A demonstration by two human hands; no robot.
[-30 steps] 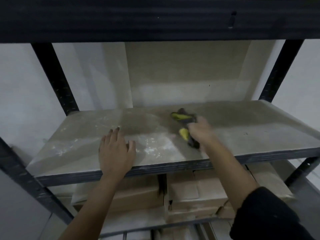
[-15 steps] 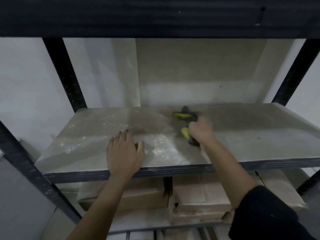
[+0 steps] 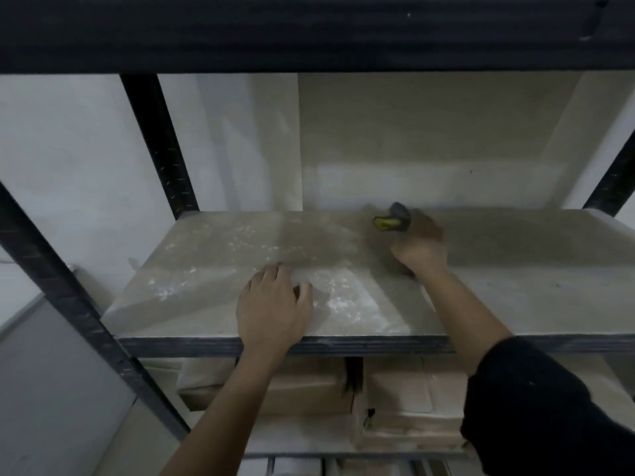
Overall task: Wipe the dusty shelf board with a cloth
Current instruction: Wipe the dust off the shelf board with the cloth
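Your right hand [image 3: 420, 249] grips the grey-and-yellow cloth [image 3: 395, 219], pressed down at the far middle of the shelf board [image 3: 515, 286]. The pale dust patches [image 3: 247, 262] lie left and nearer from that hand, along the board's long left-right axis. Your left hand [image 3: 273, 304] is nearer them but rests flat, fingers relaxed, holding nothing. So drag the cloth leftward and toward you.

Open shelf board [image 3: 515, 286] rightward; black uprights [image 3: 158, 142] at corners.
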